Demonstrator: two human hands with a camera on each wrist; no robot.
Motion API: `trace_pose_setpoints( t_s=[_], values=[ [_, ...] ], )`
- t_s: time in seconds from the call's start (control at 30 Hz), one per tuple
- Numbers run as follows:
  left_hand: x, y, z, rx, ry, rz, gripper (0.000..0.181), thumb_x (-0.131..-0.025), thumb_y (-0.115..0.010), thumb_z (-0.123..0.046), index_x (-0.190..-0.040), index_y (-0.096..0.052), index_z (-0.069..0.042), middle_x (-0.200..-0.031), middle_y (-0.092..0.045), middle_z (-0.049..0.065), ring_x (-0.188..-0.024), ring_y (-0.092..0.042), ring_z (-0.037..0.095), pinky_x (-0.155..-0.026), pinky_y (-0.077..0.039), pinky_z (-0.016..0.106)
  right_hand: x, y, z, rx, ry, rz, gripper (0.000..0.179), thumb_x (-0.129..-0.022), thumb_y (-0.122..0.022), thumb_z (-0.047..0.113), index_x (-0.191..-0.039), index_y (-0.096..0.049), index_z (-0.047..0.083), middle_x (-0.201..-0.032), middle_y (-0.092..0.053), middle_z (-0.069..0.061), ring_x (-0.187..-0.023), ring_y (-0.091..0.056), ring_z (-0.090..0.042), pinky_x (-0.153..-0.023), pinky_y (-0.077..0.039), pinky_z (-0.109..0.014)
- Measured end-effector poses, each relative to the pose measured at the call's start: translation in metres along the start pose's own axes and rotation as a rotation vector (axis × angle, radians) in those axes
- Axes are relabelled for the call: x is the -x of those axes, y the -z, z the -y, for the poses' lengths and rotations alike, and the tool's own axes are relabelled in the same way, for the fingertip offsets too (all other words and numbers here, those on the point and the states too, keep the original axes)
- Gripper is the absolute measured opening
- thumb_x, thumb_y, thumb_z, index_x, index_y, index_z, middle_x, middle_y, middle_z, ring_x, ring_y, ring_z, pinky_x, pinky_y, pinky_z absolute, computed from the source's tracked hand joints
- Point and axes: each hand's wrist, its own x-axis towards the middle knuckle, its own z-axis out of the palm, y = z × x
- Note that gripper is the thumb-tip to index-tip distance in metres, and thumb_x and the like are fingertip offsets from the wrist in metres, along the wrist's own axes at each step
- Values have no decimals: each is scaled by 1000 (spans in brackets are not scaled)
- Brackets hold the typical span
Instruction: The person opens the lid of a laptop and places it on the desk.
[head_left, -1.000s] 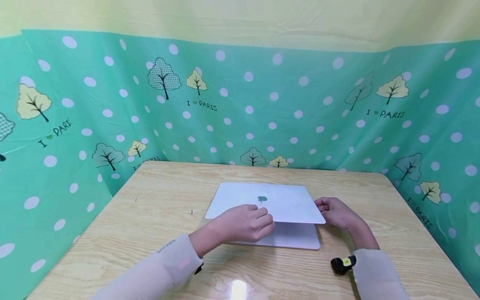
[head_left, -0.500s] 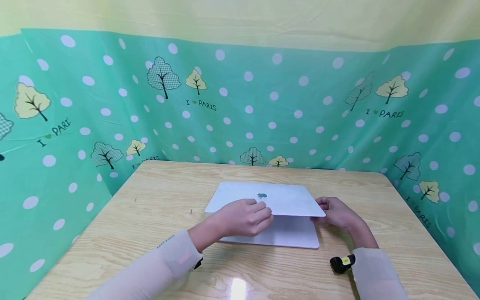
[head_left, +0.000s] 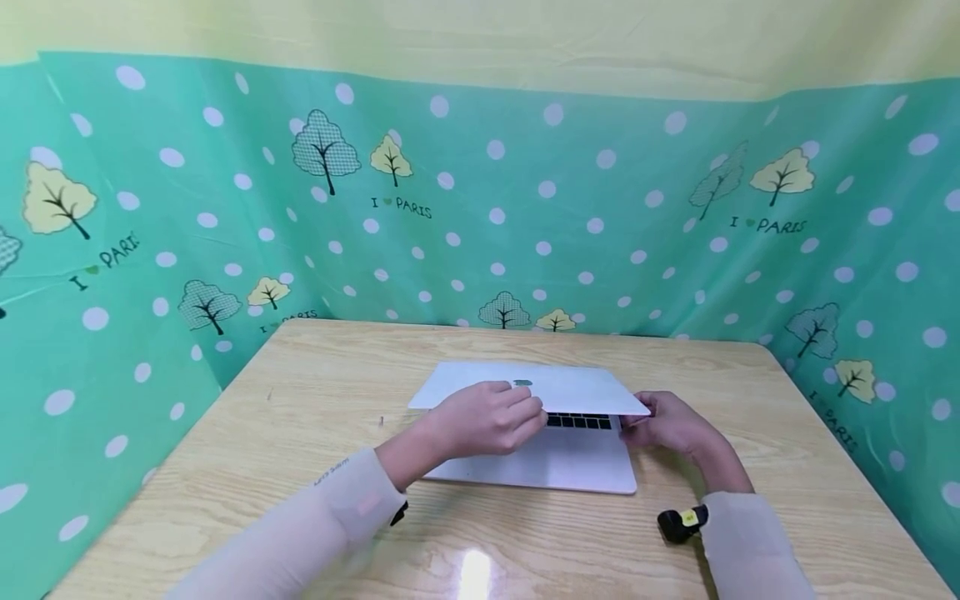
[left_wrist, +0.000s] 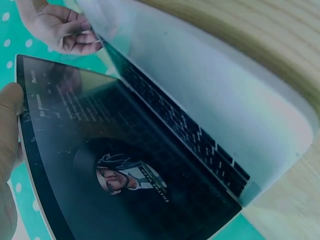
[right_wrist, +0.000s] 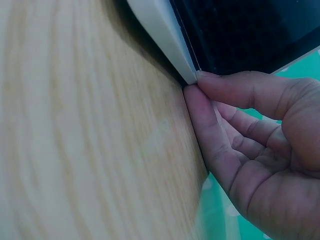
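A silver laptop [head_left: 540,462] lies on the wooden table with its lid [head_left: 577,392] partly raised. My left hand [head_left: 487,421] pinches the lid's front edge, thumb on the screen side. In the left wrist view the screen [left_wrist: 120,165] is lit, showing a round picture and white text, and the black keyboard [left_wrist: 185,130] shows beside it. My right hand [head_left: 671,429] is at the laptop's right side. In the right wrist view its thumb [right_wrist: 245,90] and forefinger pinch the edge of the laptop's base [right_wrist: 162,37] close over the tabletop.
The wooden table [head_left: 322,375] extends around the laptop. A green dotted curtain [head_left: 465,192] with trees hangs behind and at both sides. A black device [head_left: 681,525] with a yellow label is at the right wrist. Bright glare [head_left: 474,571] marks the table's front.
The lid has tilted further up, its front edge rising with my left hand, and a strip of keyboard now shows in the head view. My right hand stays at the right side.
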Motion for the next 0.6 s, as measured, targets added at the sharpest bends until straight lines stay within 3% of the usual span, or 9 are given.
trace_pose_setpoints(
  t_s=[0.1,0.2,0.33,0.6],
  values=[
    [-1,-2,5,12,22,-13,21,-102,-52,-7,-96,-72,-11,-89,-64,-4,-75,-59,8,-58,-48,15,0,-1,0,-46,-7,5,28,-76,-76,-13,-95,-58,-4,-92,-63,-11,-92,-61,-24,-84,-57,-35],
    [-2,-3,10,27,44,-10,18,-101,-54,-6,-98,-71,-11,-91,-65,-4,-76,-60,8,-59,-49,14,0,-2,1,-110,-19,17,35,-76,-74,-17,-106,-58,-7,-88,-57,-10,-89,-59,-24,-82,-59,-36],
    [-5,-5,15,59,72,-2,18,-100,-54,-2,-98,-70,-10,-94,-67,-3,-80,-63,8,-64,-52,15,1,-2,2,-153,-41,24,46,-77,-73,-19,-119,-57,-12,-96,-60,-14,-90,-61,-23,-82,-61,-37],
    [-8,-12,26,84,130,-44,18,-95,-53,-3,-95,-70,-10,-87,-66,-2,-72,-59,8,-61,-50,15,0,-2,1,-136,-41,10,51,-78,-76,-13,-124,-56,-15,-105,-64,-19,-92,-65,-24,-79,-60,-33]
  ],
)
